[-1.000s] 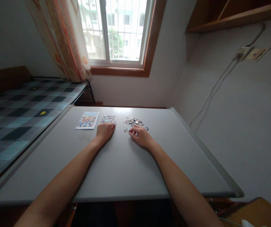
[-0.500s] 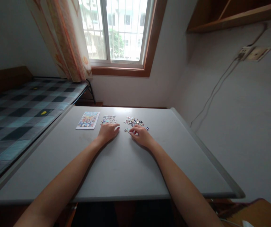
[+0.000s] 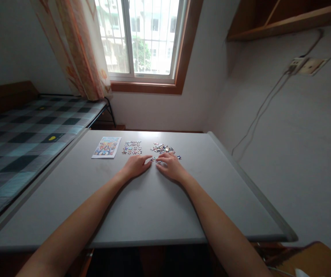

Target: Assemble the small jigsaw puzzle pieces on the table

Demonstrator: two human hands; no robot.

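On the white table, small jigsaw puzzle pieces [image 3: 154,159] lie between my two hands. My left hand [image 3: 136,166] rests low over the tabletop, its thumb and forefinger apart and pointing at these pieces from the left. From the right, my right hand [image 3: 170,165] reaches over them with thumb and fingers spread, its fingertips at the pieces and partly covering them. Just beyond the right hand is a loose pile of puzzle pieces [image 3: 162,147]. Separate pieces laid out in rows [image 3: 132,147] sit past the left hand. Further left lies a colourful printed picture sheet [image 3: 106,147].
The table [image 3: 150,207] has raised side edges. A bed with a checked cover [image 3: 67,111] adjoins its left side. Behind stand a barred window [image 3: 153,38] and a curtain [image 3: 81,50]. A cable [image 3: 259,113] hangs from a wall socket at right.
My left hand has moved right and slightly nearer, away from the rows and up to the loose pieces. The right hand has shifted slightly left, its fingers now more extended.
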